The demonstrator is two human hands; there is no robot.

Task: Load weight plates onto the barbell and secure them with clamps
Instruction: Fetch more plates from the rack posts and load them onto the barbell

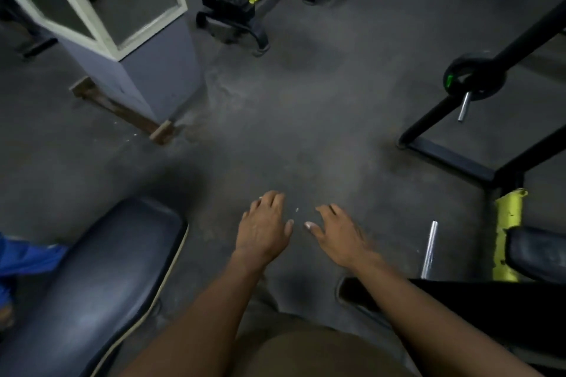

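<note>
Both hands are empty, with fingers spread wide, palms down over the grey floor (306, 119). The left hand (264, 228) and right hand (338, 234) are close, thumbs nearly touching. A black weight plate (459, 76) with a small green mark sits on a shiny peg (464, 106) of the black rack (444, 159) at the right edge. No writing can be read. A dark padded bench (101, 278) is at the lower left.
</note>
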